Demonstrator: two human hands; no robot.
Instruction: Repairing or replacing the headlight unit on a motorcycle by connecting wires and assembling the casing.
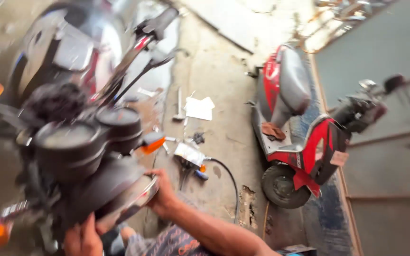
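Blurred frame. Motorcycle headlight [119,196] sits lower left of the frame, under 2 round gauges [91,135]. Right hand [163,196] curls around the headlight's right rim; left hand [82,239] at the bottom edge presses its underside, finger spread unclear. Risk: the chrome rim could slip from the grip, straining wiring behind it. Red scooter [295,128] parked right; paper [199,108] and loose parts on the floor.
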